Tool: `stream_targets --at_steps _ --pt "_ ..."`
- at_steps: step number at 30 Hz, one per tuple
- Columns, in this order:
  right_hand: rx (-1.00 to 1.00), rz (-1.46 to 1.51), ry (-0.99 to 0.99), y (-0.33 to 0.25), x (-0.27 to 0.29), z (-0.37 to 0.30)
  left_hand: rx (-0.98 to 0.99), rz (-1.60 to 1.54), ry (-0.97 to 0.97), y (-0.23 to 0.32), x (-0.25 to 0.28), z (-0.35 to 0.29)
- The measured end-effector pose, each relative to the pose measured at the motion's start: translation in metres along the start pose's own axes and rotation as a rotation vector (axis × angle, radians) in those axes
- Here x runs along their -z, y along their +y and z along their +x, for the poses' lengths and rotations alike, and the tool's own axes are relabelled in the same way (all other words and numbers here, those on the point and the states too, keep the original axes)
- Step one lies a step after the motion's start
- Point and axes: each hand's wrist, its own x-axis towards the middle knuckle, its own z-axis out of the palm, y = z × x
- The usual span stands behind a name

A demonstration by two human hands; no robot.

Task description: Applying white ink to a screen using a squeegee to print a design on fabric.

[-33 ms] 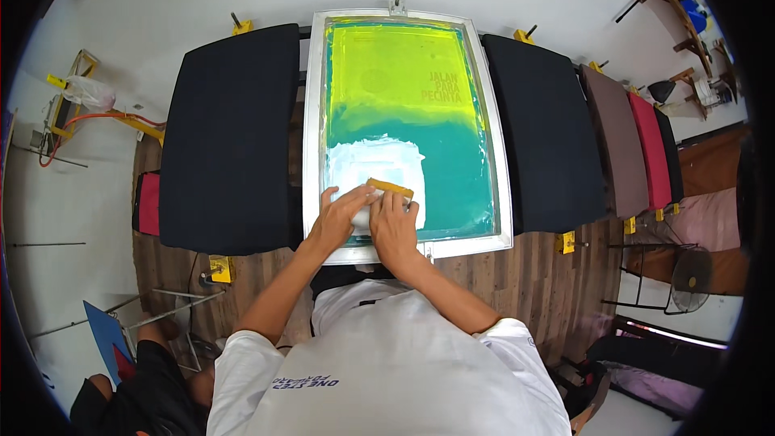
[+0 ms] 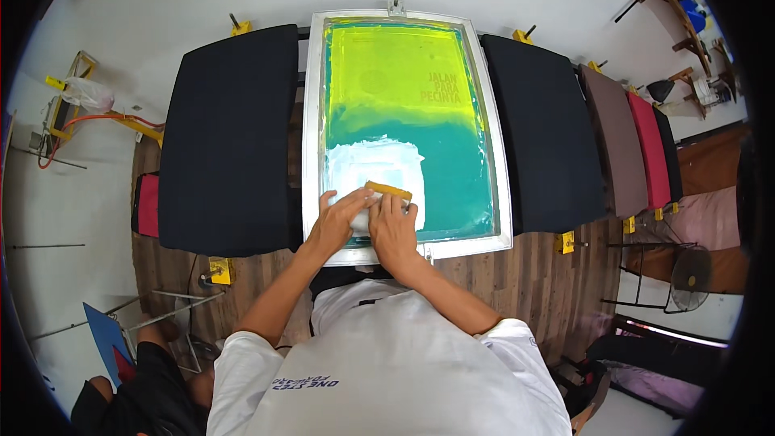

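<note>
In front of me lies a screen printing frame (image 2: 502, 186) with a pale metal rim. Its mesh is yellow-green at the far end and teal at the near end. White ink (image 2: 374, 153) covers a patch at the near left of the mesh. My right hand (image 2: 393, 234) grips a small squeegee (image 2: 389, 191), whose yellow-brown edge shows past the fingers. My left hand (image 2: 333, 223) is beside it, fingertips pressed against the squeegee's left end. The lower part of the squeegee is hidden under my hands.
Black padded boards (image 2: 230, 137) flank the frame, with brown and red boards (image 2: 650, 149) farther right. Yellow clamps (image 2: 219, 270) stick out at board ends. Another person (image 2: 153, 387) is at the lower left, near a metal stand. A fan (image 2: 691, 278) stands at the right.
The squeegee and my hands have shifted very slightly toward me and to the left. Nothing else visibly differs.
</note>
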Motion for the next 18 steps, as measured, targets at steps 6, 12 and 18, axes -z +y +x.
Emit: stream_targets --at_steps 6,12,18 --pt "0.036 0.249 -0.058 0.012 0.013 -0.003 0.083 0.067 -0.071 0.022 0.025 -0.007" --pt "0.029 0.446 -0.059 0.037 0.018 0.011 0.003 0.22 0.099 0.035 0.028 0.017" --pt "-0.13 0.486 -0.135 0.036 0.007 0.04 0.005 0.2 0.033 0.002 0.027 0.051"
